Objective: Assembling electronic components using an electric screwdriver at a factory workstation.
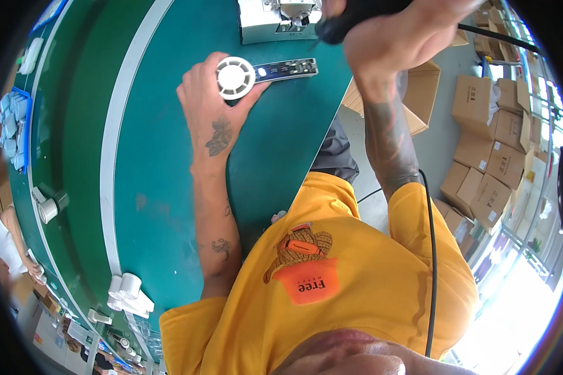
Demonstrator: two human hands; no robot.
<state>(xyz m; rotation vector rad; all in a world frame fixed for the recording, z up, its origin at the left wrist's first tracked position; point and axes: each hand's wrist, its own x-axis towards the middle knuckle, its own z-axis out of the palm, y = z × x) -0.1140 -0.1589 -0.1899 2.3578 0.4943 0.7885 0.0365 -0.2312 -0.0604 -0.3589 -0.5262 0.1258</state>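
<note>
My left hand [207, 84] is closed around a white device with a round, spoked head [234, 77] and a narrow handle. The handle lies open, and a dark circuit board [288, 69] with small parts shows along it, pointing right. Up at the right, my right hand [397, 47] grips a black corded tool [366, 15] that looks like an electric screwdriver. Its thin tip points down-left, above and apart from the handle's end. Part of the tool is cut off by the upper edge of the view. Beneath both hands is the green work table [162, 156].
A metal-and-white machine [278, 28] stands at the table's far edge. White round-headed parts [129, 290] lie at the lower left. Beyond a pale rail runs a green belt [75, 125], with a blue bin [25, 131] and a co-worker's arm [17, 240]. Cardboard boxes [488, 156] are stacked at right.
</note>
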